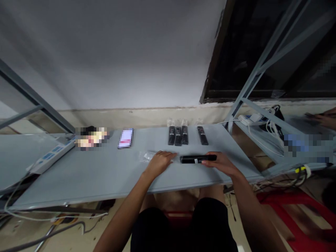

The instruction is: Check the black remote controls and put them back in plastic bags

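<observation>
A black remote control (193,159) with a small white label lies level in my right hand (219,162), gripped at its right end. My left hand (160,163) is closed over a clear plastic bag (148,156), which shows on both sides of the fingers. A small gap separates my left fingertips from the remote's left end. Behind my hands, several dark remotes in clear sleeves stand in a row: a left one (171,135), a middle one (177,136) and another (185,135) close together, with one more (202,135) apart to the right.
A lit phone (126,138) lies on the grey table (105,175). A white power strip (54,155) runs along its left side. Metal frame posts (248,84) rise at both ends. Cables (273,122) and another person's hand (327,119) are at right, above a red stool (296,201).
</observation>
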### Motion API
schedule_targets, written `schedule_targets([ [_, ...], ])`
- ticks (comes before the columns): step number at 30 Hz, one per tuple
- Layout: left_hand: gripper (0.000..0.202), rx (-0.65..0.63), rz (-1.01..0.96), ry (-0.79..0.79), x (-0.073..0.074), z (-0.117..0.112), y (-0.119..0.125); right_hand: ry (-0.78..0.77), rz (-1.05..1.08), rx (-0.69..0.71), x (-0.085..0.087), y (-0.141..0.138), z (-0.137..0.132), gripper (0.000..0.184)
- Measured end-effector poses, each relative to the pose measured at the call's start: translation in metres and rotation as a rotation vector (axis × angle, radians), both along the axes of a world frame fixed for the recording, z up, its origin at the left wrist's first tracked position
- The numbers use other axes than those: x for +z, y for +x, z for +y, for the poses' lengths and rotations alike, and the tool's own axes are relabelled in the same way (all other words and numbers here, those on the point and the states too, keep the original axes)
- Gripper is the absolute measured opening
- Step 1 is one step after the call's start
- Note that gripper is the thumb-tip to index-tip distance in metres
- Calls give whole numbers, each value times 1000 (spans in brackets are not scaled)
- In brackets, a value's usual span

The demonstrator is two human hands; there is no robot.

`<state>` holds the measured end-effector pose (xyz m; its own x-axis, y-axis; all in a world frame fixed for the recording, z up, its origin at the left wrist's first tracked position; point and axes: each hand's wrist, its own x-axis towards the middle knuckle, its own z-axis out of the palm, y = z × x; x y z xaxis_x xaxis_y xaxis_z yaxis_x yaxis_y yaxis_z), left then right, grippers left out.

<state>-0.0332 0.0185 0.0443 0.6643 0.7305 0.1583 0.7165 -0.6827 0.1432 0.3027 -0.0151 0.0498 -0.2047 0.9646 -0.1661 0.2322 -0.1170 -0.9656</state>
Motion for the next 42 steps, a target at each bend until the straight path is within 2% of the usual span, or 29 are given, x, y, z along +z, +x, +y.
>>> schedule_targets([
  [2,46,49,-15,-47,0,2,-8,127,-5,-123,2,6,6,47],
  [5,62,31,-81,-105,0,-1,-11,242,125,-254,1,-4,14,50],
  [7,72,-1,-120,-141,1,-3,-9,310,162,-300,-3,-17,19,49],
  [10,65,-33,-155,-181,4,-3,-5,376,72,-324,-14,-33,24,47],
  [13,46,-34,-161,-183,5,1,1,380,-55,-274,-28,-42,27,42],
  [15,40,-45,-161,-172,5,2,8,375,-116,-212,-37,-44,27,39],
  [17,45,-79,-175,-149,5,1,15,369,-153,-184,-44,-46,25,37],
  [19,60,-123,-213,-107,6,-3,23,369,-165,-195,-46,-47,23,36],
  [21,72,-167,-273,-40,8,-7,30,381,-175,-200,-42,-48,22,32],
  [22,72,-182,-304,6,10,-8,33,393,-173,-197,-39,-49,21,31],
  [25,55,-182,-329,170,17,-10,38,395,-113,-172,-25,-54,18,31],
  [28,50,-173,-236,265,21,-7,39,305,5,-102,-15,-61,13,35],
  [32,46,-183,-151,257,18,-5,33,211,114,66,-8,-68,9,37],
  [36,50,-167,-151,243,12,-6,24,171,178,181,-9,-72,13,41],
  [38,50,-150,-141,231,11,-6,19,157,166,180,-12,-73,17,45],
  [42,46,-80,-104,208,13,-2,9,255,-38,30,-16,-73,27,46],
])
